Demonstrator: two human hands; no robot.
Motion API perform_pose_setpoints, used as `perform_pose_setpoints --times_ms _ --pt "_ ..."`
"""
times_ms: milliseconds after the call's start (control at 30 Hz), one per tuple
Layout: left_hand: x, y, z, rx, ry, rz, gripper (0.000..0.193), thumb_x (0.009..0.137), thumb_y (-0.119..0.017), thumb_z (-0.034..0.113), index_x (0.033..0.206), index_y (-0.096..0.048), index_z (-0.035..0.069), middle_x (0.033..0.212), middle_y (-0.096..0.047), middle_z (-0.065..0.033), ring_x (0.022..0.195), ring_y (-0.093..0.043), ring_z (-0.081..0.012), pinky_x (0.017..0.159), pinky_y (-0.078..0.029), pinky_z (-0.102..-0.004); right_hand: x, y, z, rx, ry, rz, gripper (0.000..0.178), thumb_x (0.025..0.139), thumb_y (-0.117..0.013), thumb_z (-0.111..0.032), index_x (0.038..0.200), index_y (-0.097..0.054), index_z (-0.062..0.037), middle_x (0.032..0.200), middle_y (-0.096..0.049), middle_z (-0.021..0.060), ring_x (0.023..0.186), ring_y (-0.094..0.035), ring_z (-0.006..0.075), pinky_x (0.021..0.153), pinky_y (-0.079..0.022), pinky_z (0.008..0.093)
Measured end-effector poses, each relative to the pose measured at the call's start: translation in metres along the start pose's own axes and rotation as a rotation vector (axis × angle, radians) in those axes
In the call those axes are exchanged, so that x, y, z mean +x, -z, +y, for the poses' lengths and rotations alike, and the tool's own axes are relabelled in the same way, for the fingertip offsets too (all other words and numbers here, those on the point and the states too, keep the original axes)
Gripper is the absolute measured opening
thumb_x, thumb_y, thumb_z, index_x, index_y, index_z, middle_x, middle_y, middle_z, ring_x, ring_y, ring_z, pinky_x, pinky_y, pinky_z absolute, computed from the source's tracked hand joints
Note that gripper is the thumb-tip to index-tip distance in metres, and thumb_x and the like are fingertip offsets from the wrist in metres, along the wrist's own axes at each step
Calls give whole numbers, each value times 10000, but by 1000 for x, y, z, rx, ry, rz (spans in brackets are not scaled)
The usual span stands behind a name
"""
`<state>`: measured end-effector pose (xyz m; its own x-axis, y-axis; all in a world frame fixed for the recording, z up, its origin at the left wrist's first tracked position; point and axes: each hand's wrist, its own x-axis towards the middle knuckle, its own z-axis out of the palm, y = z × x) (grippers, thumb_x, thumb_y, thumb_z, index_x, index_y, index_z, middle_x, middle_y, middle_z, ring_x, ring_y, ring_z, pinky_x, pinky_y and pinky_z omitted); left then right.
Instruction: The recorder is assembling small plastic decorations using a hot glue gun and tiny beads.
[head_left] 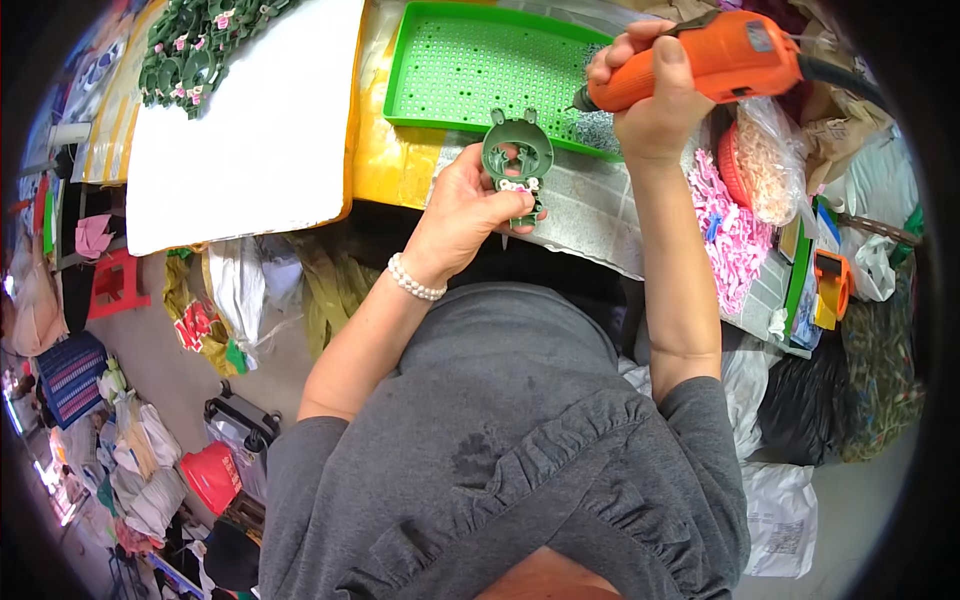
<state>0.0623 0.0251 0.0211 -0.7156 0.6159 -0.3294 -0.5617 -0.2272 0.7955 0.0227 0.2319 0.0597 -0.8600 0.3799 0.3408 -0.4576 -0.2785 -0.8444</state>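
Logging left fingers (510, 206) pinched on green part (536, 141) at twelve, right fingers (672, 68) wrapped round orange power tool (728, 60) at one-thirty, tip (582, 99) apart; I can't tell if part or green pile (190, 55) at ten-thirty is finished.

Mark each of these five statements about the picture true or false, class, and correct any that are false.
1. The right hand grips an orange power tool. True.
2. The left hand is empty. False: it holds a dark green plastic part.
3. The green tray lies to the left of the white panel. False: it lies to the panel's right.
4. A pale beaded bracelet circles the left wrist. True.
5. A heap of pink pieces lies to the right of the green tray. True.
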Motion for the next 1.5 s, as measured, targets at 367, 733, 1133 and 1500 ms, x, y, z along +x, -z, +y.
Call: perform_pose_setpoints --times_ms 367,733,1133,1500 --pt "0 -5 -2 48 -64 43 349 840 -621 -14 1163 -494 20 969 -629 -56 819 -690 -197 657 -573 -283 -49 -37 -37 141 45 -400 641 836 -558 -626 1129 -522 -58 864 -564 78 717 -559 213 703 -440 388" --pt "-2 -9 3 5 -61 69 395 781 -649 -44 1136 -475 -40 932 -642 -82 792 -672 -157 639 -569 -270 -70 -47 -26 49 -90 -335 586 841 -605 -560 1109 -499 -50 867 -566 81 711 -572 210 701 -463 396" --pt "4 -11 -15 -6 -197 116 346 787 -661 -61 1094 -518 10 882 -636 -38 784 -662 -134 633 -568 -263 -79 -53 -22 -24 -92 -289 588 794 -677 -527 1037 -509 -19 804 -560 104 643 -552 214 659 -473 388" --pt "-6 -3 -7 157 -157 108 336 744 -646 19 1065 -549 -8 863 -612 -35 710 -611 -109 608 -565 -267 -58 -35 -42 336 -116 -178 718 685 -679 -660 1141 -542 -122 873 -540 61 752 -481 188 743 -381 332"
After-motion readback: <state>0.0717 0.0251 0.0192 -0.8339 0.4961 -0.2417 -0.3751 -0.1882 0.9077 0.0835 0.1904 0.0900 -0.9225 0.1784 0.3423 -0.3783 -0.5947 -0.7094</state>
